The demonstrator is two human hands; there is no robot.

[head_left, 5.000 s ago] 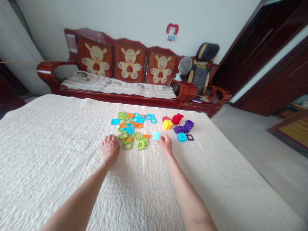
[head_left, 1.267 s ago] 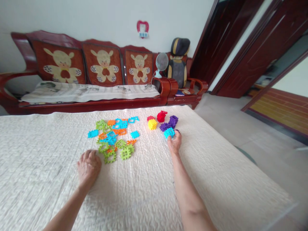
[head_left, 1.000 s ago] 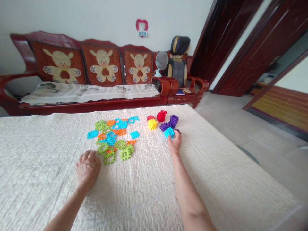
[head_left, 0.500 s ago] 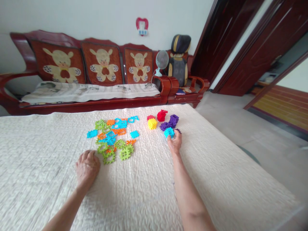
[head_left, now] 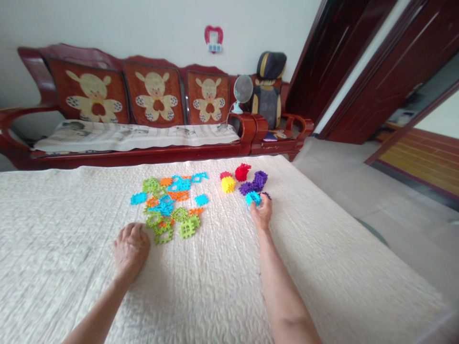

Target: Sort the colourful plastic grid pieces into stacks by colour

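Note:
My right hand (head_left: pixel 263 210) is closed around a small stack of light-blue interlocking plastic building pieces (head_left: pixel 253 198), thumb on the near side. Purple pieces (head_left: pixel 260 179) lie just beyond it, and another bit of purple shows by its fingertips. A yellow stack (head_left: pixel 228 184) and red pieces (head_left: pixel 243 172) sit to the left of these. My left hand (head_left: pixel 131 244) rests on the cloth with its fingers curled under and nothing seen in it. To its right spreads a loose pile of green pieces (head_left: pixel 187 228), orange pieces (head_left: pixel 178 195) and blue pieces (head_left: pixel 165 206).
A cream quilted cover (head_left: pixel 201 296) lies over the broad surface under my hands. Behind it stands a dark red wooden sofa (head_left: pixel 150 155) with bear cushions (head_left: pixel 156 95). A small fan (head_left: pixel 243 90) and a chair with a massage cushion (head_left: pixel 267 107) are at the back right.
The whole view has shifted very slightly. Both hands keep their places and the right still grips the light-blue stack.

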